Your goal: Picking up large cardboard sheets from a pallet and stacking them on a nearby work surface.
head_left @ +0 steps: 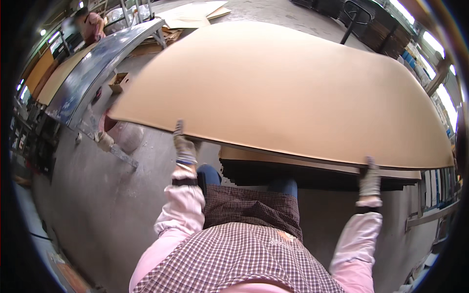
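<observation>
A large tan sheet of board (288,93) spans the view in front of me, held up by its near edge. My left hand (185,146), in a pale work glove, grips that edge left of the middle, thumb on top and fingers underneath. Further right, my right hand (370,180), gloved the same way, is closed on the same edge with its thumb over the top. Below the sheet lies a stack of similar sheets (293,175) with dark, uneven edges. The fingers under the board are mostly hidden.
A long metal-topped table (100,61) runs along the left, with another person (91,25) at its far end. Beneath it are a small open carton (118,82) and a reddish bucket (119,129). Flat tan sheets (193,14) lie beyond. A black cart handle (352,19) rises behind the board.
</observation>
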Demonstrator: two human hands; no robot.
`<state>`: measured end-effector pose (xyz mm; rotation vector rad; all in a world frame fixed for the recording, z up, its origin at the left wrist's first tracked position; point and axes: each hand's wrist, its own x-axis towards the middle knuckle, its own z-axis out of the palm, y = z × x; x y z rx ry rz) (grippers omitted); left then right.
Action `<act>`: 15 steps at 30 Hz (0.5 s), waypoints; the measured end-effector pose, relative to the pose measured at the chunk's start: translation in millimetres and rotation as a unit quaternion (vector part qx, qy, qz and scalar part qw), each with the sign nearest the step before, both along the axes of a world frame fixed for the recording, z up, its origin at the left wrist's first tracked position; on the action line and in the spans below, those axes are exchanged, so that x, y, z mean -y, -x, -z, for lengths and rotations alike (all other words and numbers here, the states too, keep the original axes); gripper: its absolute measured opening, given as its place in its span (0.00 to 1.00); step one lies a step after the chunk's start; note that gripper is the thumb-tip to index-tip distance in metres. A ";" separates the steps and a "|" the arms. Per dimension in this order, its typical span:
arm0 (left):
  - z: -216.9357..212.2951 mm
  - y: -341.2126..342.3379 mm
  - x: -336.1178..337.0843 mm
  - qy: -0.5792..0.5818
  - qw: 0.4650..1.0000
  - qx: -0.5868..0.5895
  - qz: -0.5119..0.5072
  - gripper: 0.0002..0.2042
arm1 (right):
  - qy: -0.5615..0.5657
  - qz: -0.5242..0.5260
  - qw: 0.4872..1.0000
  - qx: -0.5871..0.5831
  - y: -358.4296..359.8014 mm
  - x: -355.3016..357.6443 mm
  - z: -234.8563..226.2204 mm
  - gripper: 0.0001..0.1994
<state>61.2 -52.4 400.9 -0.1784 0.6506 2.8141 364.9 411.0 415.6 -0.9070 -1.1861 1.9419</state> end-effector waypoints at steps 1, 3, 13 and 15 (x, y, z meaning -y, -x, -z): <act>31.6 17.1 12.0 0.057 0.998 0.021 0.010 0.17 | -0.402 -0.063 0.899 0.158 34.2 50.1 22.2 0.17; 64.8 26.3 -18.5 0.205 0.975 0.086 0.015 0.21 | -0.302 -0.093 0.946 0.066 80.2 59.8 82.1 0.16; 179.3 32.1 12.3 0.131 0.975 0.173 -0.038 0.20 | 0.021 0.182 0.962 0.202 56.2 -25.3 149.4 0.22; 168.9 26.1 5.6 0.279 0.937 0.211 0.020 0.19 | 0.024 0.204 0.953 0.223 52.2 -45.5 174.2 0.21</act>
